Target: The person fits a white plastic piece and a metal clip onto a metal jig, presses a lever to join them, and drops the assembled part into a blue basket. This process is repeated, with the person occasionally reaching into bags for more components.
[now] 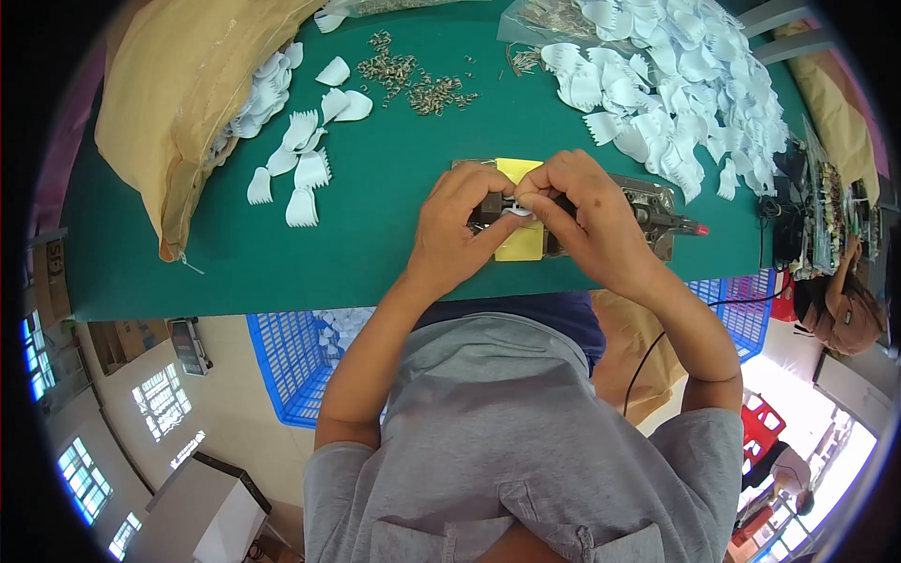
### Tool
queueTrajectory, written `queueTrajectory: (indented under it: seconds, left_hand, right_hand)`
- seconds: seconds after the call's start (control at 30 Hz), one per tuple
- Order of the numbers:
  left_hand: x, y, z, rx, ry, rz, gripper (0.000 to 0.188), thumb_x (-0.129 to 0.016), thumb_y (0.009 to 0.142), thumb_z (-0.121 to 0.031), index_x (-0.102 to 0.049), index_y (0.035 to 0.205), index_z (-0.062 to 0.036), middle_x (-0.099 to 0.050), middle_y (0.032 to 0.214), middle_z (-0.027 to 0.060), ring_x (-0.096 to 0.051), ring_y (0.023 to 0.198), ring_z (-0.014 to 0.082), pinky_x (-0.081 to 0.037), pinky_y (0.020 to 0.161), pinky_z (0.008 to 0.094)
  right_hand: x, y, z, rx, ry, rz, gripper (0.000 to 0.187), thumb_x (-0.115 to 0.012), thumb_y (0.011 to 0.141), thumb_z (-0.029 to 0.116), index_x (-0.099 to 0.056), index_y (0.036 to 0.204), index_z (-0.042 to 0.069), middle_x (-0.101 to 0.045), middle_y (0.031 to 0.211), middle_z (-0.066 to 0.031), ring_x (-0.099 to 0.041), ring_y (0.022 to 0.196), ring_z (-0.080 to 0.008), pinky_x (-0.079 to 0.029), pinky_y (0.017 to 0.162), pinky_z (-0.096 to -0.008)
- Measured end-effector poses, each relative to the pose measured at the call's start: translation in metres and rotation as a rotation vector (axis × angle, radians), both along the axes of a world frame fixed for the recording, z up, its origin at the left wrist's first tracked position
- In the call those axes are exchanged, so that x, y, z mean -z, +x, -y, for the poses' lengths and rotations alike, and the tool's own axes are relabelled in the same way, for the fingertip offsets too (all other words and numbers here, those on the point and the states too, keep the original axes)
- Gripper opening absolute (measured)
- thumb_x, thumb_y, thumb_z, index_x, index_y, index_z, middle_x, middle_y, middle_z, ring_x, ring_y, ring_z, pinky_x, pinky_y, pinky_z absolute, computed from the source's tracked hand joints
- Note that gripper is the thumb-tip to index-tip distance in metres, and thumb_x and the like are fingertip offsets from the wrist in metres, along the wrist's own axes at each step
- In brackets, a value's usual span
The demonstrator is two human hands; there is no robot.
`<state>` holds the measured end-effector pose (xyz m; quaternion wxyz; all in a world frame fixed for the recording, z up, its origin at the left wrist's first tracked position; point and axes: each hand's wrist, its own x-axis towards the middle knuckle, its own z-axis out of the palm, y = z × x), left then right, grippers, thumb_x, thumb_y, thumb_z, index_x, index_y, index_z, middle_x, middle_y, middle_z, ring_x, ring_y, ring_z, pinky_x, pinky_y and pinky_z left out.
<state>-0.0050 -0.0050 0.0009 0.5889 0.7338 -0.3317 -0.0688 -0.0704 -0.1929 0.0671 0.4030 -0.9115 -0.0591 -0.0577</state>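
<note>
Above a flat yellow plate (pixel 519 249) on the metal fixture (pixel 654 205), left hand (pixel 455 230) and right hand (pixel 589 214) pinch a small white piece (pixel 518 213), mostly hidden by the fingers. Green tabletop (pixel 357 249) smooth; coiled metal bits (pixel 436 94) heaped beyond; tooth-edged white parts (pixel 671 84) piled right; creased tan sack (pixel 178 94) left.
</note>
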Motion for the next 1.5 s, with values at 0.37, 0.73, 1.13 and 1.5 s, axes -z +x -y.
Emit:
queueTrajectory:
  seconds: [0.37,0.73,1.13,1.5]
  left_hand:
    - [0.001,-0.001,-0.001,-0.01,-0.012,0.011,0.029,-0.086,0.081,-0.013,-0.067,0.102,-0.0066,-0.07,0.105,0.0089,-0.065,0.104,0.0325,-0.051,0.09,0.0417]
    - [-0.003,0.001,0.001,0.04,-0.041,-0.046,0.029,-0.087,0.079,-0.011,-0.07,0.102,-0.007,-0.07,0.104,0.0066,-0.065,0.101,0.0279,-0.051,0.09,0.0386]
    - [-0.004,0.008,0.007,0.042,0.015,0.008,0.022,-0.089,0.08,-0.006,-0.074,0.095,-0.0035,-0.066,0.094,0.002,-0.061,0.086,0.0139,-0.047,0.075,0.0274]
    - [0.0,0.006,0.009,0.019,-0.001,0.003,0.023,-0.09,0.077,-0.007,-0.072,0.092,-0.0031,-0.068,0.091,0.0054,-0.062,0.088,0.0195,-0.048,0.076,0.0317]
  right_hand:
    - [0.007,-0.006,-0.013,0.141,0.023,0.064,0.025,-0.079,0.089,0.012,-0.065,0.11,0.008,-0.064,0.089,-0.0038,-0.061,0.086,-0.0243,-0.042,0.078,-0.0398]
    - [0.013,0.016,0.012,0.026,0.412,-0.375,0.026,-0.075,0.092,0.009,-0.061,0.114,0.003,-0.065,0.083,-0.0033,-0.062,0.074,-0.012,-0.05,0.068,-0.0297]
    - [0.055,-0.131,0.117,0.879,-0.447,0.307,0.02,-0.062,0.105,0.017,-0.071,0.115,0.002,-0.071,0.114,-0.0127,-0.063,0.108,-0.0299,-0.047,0.097,-0.0406]
    - [-0.004,-0.084,0.114,0.698,0.655,0.328,0.036,-0.05,0.112,0.026,-0.064,0.089,0.002,-0.058,0.088,-0.001,-0.053,0.077,-0.0101,-0.043,0.07,-0.0293]
